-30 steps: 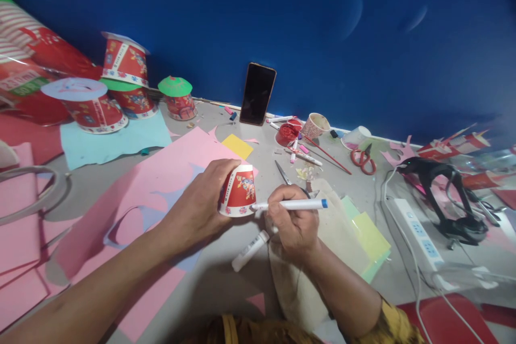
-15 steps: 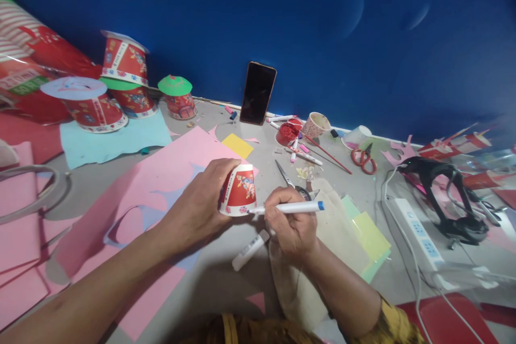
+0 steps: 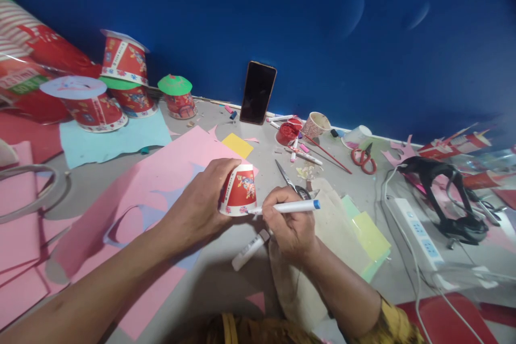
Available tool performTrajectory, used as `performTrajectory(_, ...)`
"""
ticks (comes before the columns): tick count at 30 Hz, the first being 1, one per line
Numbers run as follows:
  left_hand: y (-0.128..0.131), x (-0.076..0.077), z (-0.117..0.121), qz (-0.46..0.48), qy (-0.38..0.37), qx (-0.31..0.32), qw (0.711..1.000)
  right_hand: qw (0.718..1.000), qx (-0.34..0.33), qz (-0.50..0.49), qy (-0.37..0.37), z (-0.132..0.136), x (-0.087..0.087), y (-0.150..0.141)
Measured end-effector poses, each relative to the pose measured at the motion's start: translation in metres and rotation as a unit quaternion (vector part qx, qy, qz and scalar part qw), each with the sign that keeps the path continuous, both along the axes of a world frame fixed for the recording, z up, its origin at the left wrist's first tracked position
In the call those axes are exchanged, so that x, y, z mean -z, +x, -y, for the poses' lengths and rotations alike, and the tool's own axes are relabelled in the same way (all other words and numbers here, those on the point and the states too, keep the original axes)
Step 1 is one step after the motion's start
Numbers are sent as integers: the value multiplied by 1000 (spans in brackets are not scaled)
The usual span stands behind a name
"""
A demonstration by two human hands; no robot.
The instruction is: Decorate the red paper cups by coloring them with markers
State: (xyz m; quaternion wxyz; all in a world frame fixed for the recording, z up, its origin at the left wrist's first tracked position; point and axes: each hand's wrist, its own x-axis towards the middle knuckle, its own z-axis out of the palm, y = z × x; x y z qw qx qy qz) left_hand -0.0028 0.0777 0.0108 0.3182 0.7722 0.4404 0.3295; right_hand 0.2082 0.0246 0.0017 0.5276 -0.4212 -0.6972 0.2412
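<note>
In the middle of the head view, my left hand is wrapped round a red paper cup held upside down, its white rim with small drawn flowers at the bottom. My right hand pinches a white marker with a blue end. The marker's tip meets the white rim, close to a pink and a blue flower mark. Just below the cup, a white glue stick lies on the table. Pink paper spreads under my left forearm.
Decorated cups stand at the back left, beside a green-topped cup. A phone leans on the blue wall. Metal scissors lie beyond my right hand; red-handled scissors and a power strip are to the right.
My right hand and the marker have shifted slightly left along the cup's rim. The left hand and the cup stay in place.
</note>
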Motion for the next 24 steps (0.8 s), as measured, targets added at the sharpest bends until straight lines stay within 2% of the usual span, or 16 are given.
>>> performTrajectory(8,-1,-1,1,9,-18,-6,1000,999,36,-23,3,1,5,2)
performTrajectory(12,-2,0,4,30,-52,-46,997,997,57,-45,-8,0,16,6)
performTrajectory(15,-2,2,6,61,-70,-75,993,997,72,-26,-7,-1,17,6)
performTrajectory(20,-3,2,6,120,-113,-81,983,996,55,24,64,-6,11,1)
performTrajectory(24,-6,6,3,149,-123,-57,980,992,60,40,106,-11,13,-1)
